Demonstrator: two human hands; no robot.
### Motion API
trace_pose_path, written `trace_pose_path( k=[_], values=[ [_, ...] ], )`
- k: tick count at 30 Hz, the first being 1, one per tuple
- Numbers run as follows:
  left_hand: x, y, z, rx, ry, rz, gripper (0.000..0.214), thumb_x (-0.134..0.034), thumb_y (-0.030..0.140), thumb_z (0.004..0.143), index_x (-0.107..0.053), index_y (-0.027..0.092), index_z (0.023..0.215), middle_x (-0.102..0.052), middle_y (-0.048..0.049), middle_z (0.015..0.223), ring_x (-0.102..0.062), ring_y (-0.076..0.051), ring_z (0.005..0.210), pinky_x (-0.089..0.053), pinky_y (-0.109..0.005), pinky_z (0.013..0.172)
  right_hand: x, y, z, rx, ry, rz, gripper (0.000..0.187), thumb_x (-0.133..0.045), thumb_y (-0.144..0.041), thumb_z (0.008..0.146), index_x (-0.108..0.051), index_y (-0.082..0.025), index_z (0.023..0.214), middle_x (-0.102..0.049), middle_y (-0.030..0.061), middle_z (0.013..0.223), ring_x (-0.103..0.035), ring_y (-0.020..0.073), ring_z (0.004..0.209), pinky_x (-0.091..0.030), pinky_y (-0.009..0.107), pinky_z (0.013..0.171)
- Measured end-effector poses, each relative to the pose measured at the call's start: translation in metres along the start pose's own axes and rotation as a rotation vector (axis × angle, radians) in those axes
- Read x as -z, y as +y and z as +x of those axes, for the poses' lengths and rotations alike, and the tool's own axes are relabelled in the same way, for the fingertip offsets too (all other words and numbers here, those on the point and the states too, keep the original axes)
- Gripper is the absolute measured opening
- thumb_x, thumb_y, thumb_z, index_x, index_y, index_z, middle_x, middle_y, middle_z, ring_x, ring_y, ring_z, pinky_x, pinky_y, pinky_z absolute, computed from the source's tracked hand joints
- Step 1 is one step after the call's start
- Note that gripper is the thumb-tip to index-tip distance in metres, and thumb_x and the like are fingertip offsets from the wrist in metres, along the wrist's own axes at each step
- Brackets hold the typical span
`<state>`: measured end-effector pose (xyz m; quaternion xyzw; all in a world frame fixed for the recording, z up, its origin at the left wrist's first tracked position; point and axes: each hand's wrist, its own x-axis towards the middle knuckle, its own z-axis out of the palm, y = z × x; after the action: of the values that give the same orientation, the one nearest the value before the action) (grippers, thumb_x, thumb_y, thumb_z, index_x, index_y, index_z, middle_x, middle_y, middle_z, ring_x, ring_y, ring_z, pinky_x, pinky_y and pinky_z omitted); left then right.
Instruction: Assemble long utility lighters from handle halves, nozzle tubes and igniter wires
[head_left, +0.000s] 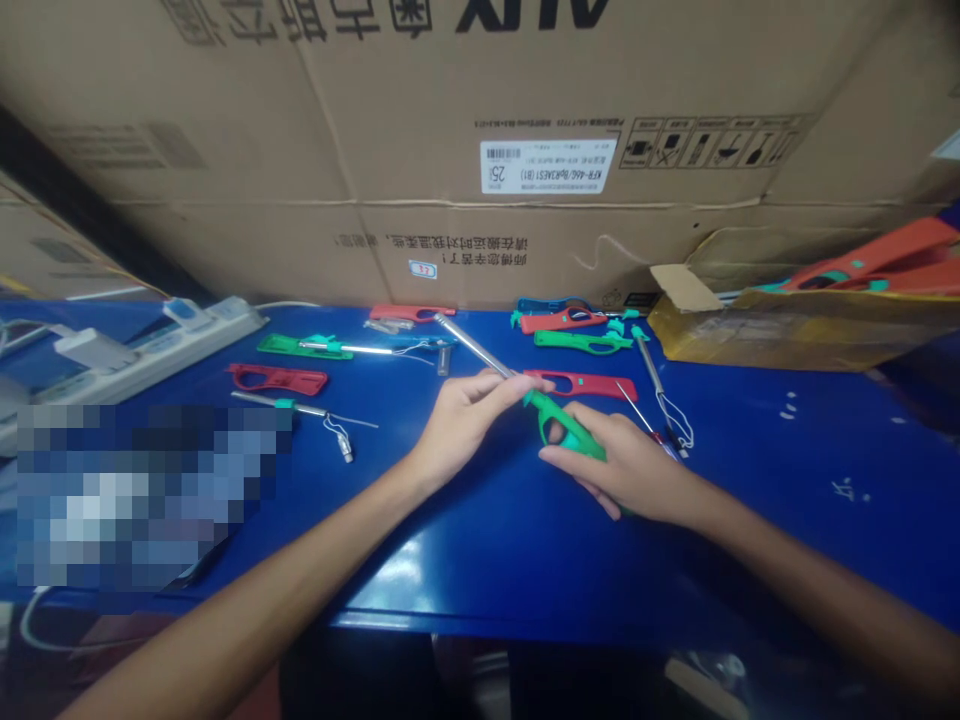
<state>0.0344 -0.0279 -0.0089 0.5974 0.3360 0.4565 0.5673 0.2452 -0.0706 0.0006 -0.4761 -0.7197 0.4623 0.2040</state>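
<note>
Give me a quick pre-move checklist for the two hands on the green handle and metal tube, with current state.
1. Right hand grips the green handle: ok.
2. Left hand pinches the metal tube near the handle: ok.
3. Tube seated fully in the handle: cannot tell, fingers cover the joint.
4. Tube tip free of the parts behind it: cannot tell, it overlaps the red handle in this view.
5. Blue table bare under the hands: ok.
6. Loose wire clear of the right hand: not ok, it lies against it.

Green handle (570, 430), silver tube (472, 345), blue table (750, 450), brown boxes (450, 120).
</note>
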Motion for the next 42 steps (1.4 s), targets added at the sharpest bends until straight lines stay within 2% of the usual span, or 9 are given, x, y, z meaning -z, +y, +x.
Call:
trace_pose_path(
  k=[9,17,22,25,28,31,37,40,42],
  values=[
    [-0.014,-0.007,-0.003,0.065,-0.043,-0.120,0.037,-0.063,0.045,0.098,-0.080,0.014,0.109,-0.078,-0.0071,0.088,-0.072,-0.020,0.085,-0.053,-0.032,0.089,-0.003,-0.006,0.005,-0.017,0.014,-0.023,0.026,-0.056,-0.048,0.098,-0.048,-0.024,0.101,-0.050,-0.0128,0.046,-0.050,0.0097,0.031,-0.041,0.020,0.034],
    [-0.012,-0.007,-0.002,0.023,-0.056,-0.119,0.036,-0.062,0.044,0.099,-0.080,0.015,0.108,-0.077,-0.0063,0.086,-0.071,-0.021,0.091,-0.052,-0.032,0.094,-0.003,-0.013,0.007,-0.067,0.014,-0.130,0.037,-0.055,-0.052,0.098,-0.055,-0.021,0.118,-0.048,-0.0111,0.046,-0.049,0.0125,0.034,-0.040,0.023,0.036],
    [-0.012,-0.015,0.000,0.021,-0.025,-0.097,0.035,-0.066,0.046,0.095,-0.081,0.016,0.104,-0.078,-0.0058,0.094,-0.070,-0.020,0.095,-0.051,-0.030,0.095,-0.001,-0.005,0.010,0.050,0.190,-0.578,0.053,-0.059,-0.048,0.097,-0.055,-0.019,0.141,-0.069,0.0042,0.076,-0.069,0.0238,0.068,-0.054,0.033,0.063],
    [-0.012,-0.016,0.000,0.041,-0.010,-0.067,0.037,-0.068,0.049,0.093,-0.081,0.015,0.101,-0.078,-0.0069,0.099,-0.070,-0.021,0.097,-0.050,-0.030,0.094,-0.001,0.001,0.011,0.034,0.211,-0.740,0.061,-0.058,-0.049,0.096,-0.051,-0.018,0.148,-0.070,0.0071,0.079,-0.070,0.0292,0.072,-0.054,0.038,0.065],
    [-0.014,-0.014,-0.002,0.029,-0.022,-0.070,0.038,-0.066,0.048,0.095,-0.079,0.014,0.104,-0.078,-0.0082,0.104,-0.070,-0.022,0.100,-0.050,-0.031,0.095,0.001,0.002,0.010,0.067,0.197,-0.679,0.061,-0.055,-0.053,0.098,-0.050,-0.020,0.149,-0.072,0.0073,0.083,-0.071,0.0289,0.075,-0.056,0.039,0.067],
    [-0.017,-0.014,-0.004,-0.002,-0.124,-0.112,0.036,-0.072,0.043,0.092,-0.075,0.017,0.117,-0.075,-0.0077,0.115,-0.068,-0.023,0.109,-0.050,-0.032,0.100,0.007,-0.003,0.009,0.161,0.190,-0.494,0.055,-0.056,-0.052,0.098,-0.050,-0.024,0.145,-0.075,0.0081,0.106,-0.073,0.0269,0.092,-0.058,0.038,0.078],
    [-0.016,-0.019,-0.002,0.030,-0.167,-0.096,0.045,-0.067,0.050,0.094,-0.067,0.020,0.128,-0.062,-0.0091,0.141,-0.052,-0.029,0.137,-0.039,-0.039,0.116,0.011,0.000,0.002,0.211,0.278,-0.637,0.050,-0.050,-0.049,0.101,-0.046,-0.026,0.146,-0.062,0.0118,0.142,-0.065,0.0325,0.123,-0.057,0.048,0.094],
    [-0.014,-0.019,0.000,0.064,-0.245,-0.122,0.042,-0.063,0.050,0.097,-0.069,0.018,0.124,-0.064,-0.0097,0.139,-0.053,-0.029,0.136,-0.038,-0.040,0.117,0.004,0.002,0.001,0.272,0.206,-0.712,0.068,-0.047,-0.053,0.102,-0.028,-0.022,0.159,-0.048,0.0158,0.156,-0.050,0.0333,0.141,-0.051,0.051,0.107],
    [-0.014,-0.017,0.001,0.093,-0.235,-0.191,0.038,-0.065,0.046,0.096,-0.070,0.016,0.119,-0.069,-0.0112,0.130,-0.060,-0.029,0.128,-0.044,-0.040,0.112,0.008,-0.007,0.002,0.342,0.152,-0.758,0.073,-0.051,-0.054,0.100,-0.027,-0.020,0.160,-0.046,0.0168,0.158,-0.047,0.0334,0.144,-0.048,0.051,0.111]
  ],
)
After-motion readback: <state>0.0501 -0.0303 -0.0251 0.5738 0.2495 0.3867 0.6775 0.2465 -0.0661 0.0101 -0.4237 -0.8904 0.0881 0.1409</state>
